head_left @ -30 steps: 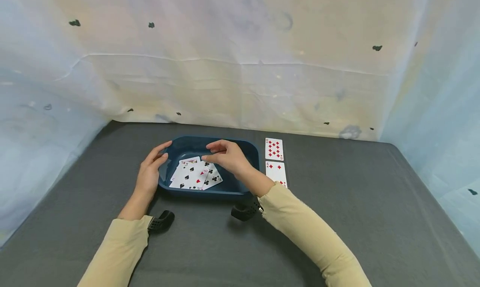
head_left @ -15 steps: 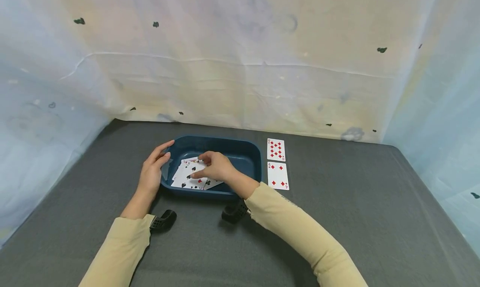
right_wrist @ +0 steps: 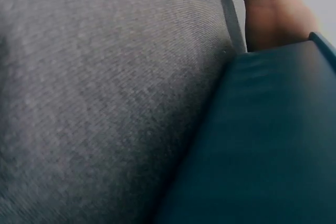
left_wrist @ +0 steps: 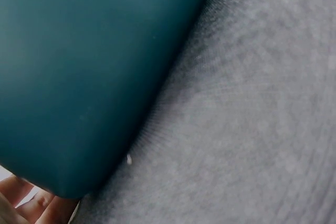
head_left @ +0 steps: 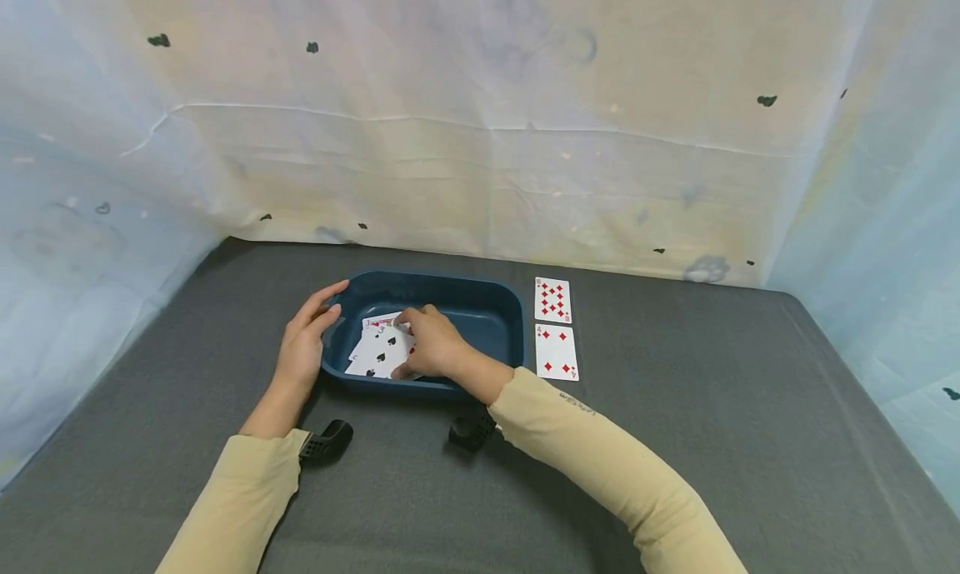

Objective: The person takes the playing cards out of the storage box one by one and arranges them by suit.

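In the head view a dark blue plastic tray [head_left: 491, 320] holds several overlapping playing cards. The topmost card showing is a spade card [head_left: 377, 354], with red-marked card edges behind it. My left hand [head_left: 300, 347] rests against the tray's left end, thumb at the rim and fingers extended along the outside. Inside the tray, my right hand [head_left: 435, 346] bends over the right part of the cards, fingertips and thumb at opposite edges of a playing card. Its palm hides the cards beneath. The left wrist view shows the tray's outer wall [left_wrist: 94, 72] and fingers [left_wrist: 39, 205] behind its corner.
Right of the tray, a ten of diamonds [head_left: 552, 300] and a four of diamonds [head_left: 557, 352] lie face up, one behind the other. Grey cloth [head_left: 675, 391] covers the table. Patterned fabric [head_left: 480, 182] hangs behind and at both sides.
My right hand has come left and down onto the cards, its thumb moving to the near edge. The four of diamonds, partly covered before, shows fully. My left hand has stayed at the tray.
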A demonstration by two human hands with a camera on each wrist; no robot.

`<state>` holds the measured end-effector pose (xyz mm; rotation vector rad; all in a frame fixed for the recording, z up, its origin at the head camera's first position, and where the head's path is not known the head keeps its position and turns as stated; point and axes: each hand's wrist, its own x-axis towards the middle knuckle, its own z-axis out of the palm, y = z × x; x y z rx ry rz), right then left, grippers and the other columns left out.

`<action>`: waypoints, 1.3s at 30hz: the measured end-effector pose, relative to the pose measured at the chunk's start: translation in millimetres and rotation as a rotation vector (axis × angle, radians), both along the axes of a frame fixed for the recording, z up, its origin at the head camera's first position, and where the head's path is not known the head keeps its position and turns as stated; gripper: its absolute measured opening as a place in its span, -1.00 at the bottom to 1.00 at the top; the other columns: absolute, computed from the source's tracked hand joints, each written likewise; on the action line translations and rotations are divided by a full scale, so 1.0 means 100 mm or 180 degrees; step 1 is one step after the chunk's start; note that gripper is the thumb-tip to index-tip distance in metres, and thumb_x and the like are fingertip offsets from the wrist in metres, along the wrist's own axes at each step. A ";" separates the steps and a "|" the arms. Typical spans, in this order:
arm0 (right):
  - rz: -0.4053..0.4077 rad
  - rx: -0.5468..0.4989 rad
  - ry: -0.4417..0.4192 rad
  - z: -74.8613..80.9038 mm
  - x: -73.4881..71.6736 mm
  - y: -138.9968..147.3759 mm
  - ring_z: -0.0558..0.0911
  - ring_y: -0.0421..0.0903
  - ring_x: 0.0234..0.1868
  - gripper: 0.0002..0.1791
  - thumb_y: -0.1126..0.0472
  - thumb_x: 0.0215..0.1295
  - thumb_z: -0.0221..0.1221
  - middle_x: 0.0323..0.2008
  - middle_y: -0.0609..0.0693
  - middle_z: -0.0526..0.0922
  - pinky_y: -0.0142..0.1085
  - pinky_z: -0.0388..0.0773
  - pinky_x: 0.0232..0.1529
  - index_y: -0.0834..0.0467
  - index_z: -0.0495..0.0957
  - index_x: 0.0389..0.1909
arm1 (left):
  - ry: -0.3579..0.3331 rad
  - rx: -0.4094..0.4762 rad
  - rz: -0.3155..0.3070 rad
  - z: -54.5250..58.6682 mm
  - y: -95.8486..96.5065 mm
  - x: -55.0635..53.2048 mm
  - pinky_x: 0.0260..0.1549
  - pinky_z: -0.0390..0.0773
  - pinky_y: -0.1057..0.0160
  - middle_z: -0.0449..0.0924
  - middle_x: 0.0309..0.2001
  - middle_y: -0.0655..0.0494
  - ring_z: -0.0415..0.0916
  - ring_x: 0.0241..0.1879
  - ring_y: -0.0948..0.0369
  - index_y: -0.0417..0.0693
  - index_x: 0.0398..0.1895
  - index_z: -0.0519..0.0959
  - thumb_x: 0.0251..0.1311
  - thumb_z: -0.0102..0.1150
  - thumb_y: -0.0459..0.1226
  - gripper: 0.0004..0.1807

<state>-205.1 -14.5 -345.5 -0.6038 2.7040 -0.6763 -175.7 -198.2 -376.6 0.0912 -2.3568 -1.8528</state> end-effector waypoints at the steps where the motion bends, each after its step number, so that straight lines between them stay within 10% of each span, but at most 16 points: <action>1: -0.0026 0.0035 -0.0022 0.00 0.00 0.00 0.46 -0.04 0.00 -0.18 0.09 -0.10 0.50 0.08 0.09 0.46 -0.27 0.40 0.01 0.09 0.40 0.26 | 0.0002 -0.0002 0.0004 0.00 0.00 0.00 0.31 -0.14 -0.25 0.10 0.45 -0.04 0.00 0.33 -0.07 -0.01 0.41 0.26 0.48 -0.30 -0.19 -0.53; 7: -0.0172 -0.0010 -0.0132 -0.01 -0.03 0.03 0.47 -0.07 -0.05 -0.10 0.09 -0.12 0.51 0.04 0.08 0.52 -0.28 0.39 -0.01 0.11 0.34 0.31 | 0.0015 -0.0012 0.0033 0.00 0.01 -0.01 0.31 -0.14 -0.24 0.12 0.44 -0.05 0.01 0.32 -0.06 -0.03 0.40 0.27 0.47 -0.29 -0.21 -0.53; 16: -0.0476 -0.1007 -0.0163 0.05 -0.06 0.11 0.56 -0.10 -0.31 -0.26 0.28 0.18 0.26 -0.15 0.11 0.60 -0.33 0.48 -0.37 0.11 0.19 0.38 | 0.0045 0.0003 0.0031 0.00 0.02 -0.02 0.29 -0.08 -0.18 0.12 0.44 -0.04 0.02 0.30 -0.03 -0.03 0.40 0.27 0.47 -0.28 -0.23 -0.53; 39: -0.0842 -0.3101 0.0038 0.17 0.18 0.76 0.62 -0.14 -0.28 -0.22 0.47 0.09 0.29 -0.10 0.30 0.63 -0.38 0.59 -0.30 0.15 0.17 0.32 | 0.0085 0.0009 0.0053 0.00 -0.08 -0.01 0.28 -0.04 -0.13 0.11 0.44 -0.03 0.04 0.27 0.01 -0.05 0.40 0.27 0.46 -0.24 -0.22 -0.53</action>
